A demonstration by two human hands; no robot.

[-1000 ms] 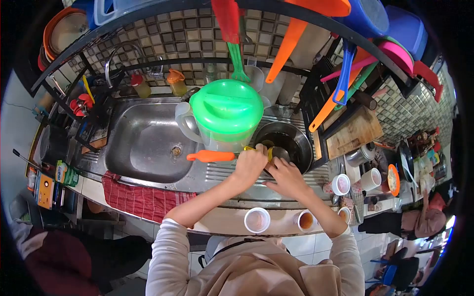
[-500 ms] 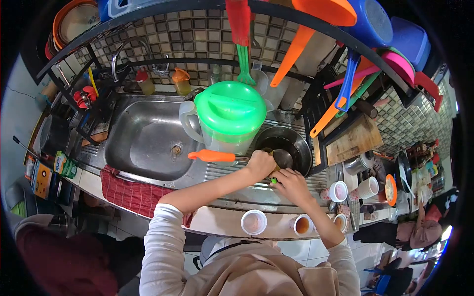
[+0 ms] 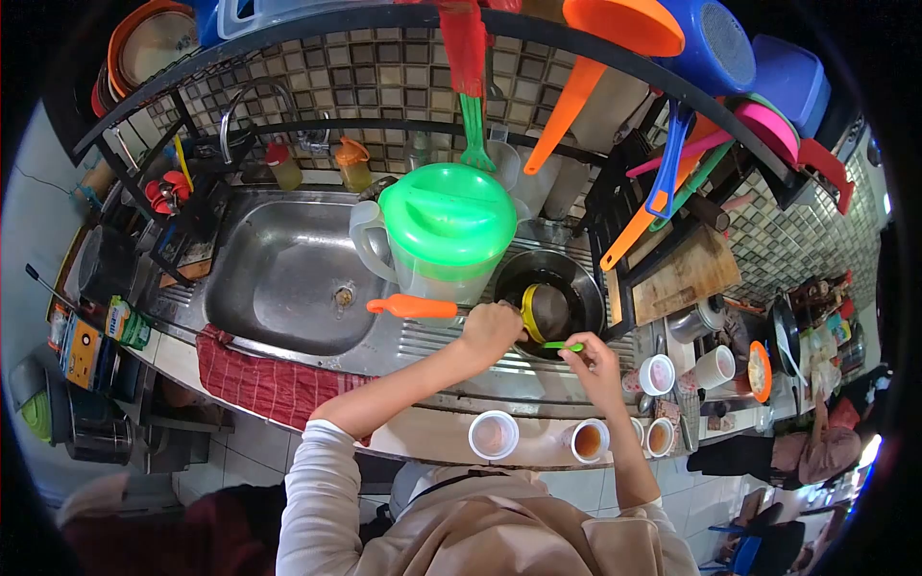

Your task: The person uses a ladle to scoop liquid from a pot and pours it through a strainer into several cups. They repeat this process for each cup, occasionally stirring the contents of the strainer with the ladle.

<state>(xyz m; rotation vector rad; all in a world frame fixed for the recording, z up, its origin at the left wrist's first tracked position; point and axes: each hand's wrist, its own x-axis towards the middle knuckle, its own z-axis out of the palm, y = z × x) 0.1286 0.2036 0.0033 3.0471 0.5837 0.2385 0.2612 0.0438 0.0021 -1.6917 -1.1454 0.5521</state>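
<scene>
My left hand (image 3: pixel 494 327) is closed at the edge of a dark metal pot (image 3: pixel 598 305), gripping a yellow-rimmed strainer (image 3: pixel 548 311) whose handle is hidden by the fingers. The strainer is tilted over the pot. Between the fingers of my right hand (image 3: pixel 597 363) is a small green utensil (image 3: pixel 556 346), its tip close to the strainer's rim. An orange handle (image 3: pixel 413 306) with a metal shaft reaches toward my left hand; its far end cannot be made out. Behind my hands stands a clear pitcher with a green lid (image 3: pixel 448 213).
A sink (image 3: pixel 288 259) lies left, with a red cloth (image 3: pixel 259 379) over its front edge. Cups, including a white cup (image 3: pixel 494 435) and one of reddish liquid (image 3: pixel 589 441), line the counter front. Colourful utensils, such as an orange ladle (image 3: pixel 576 101), hang from the rack above. Other people are nearby.
My right hand has drawn back toward the right, bringing the green utensil into fuller view. My left hand has shifted slightly left and down, and the strainer's yellow rim shows more.
</scene>
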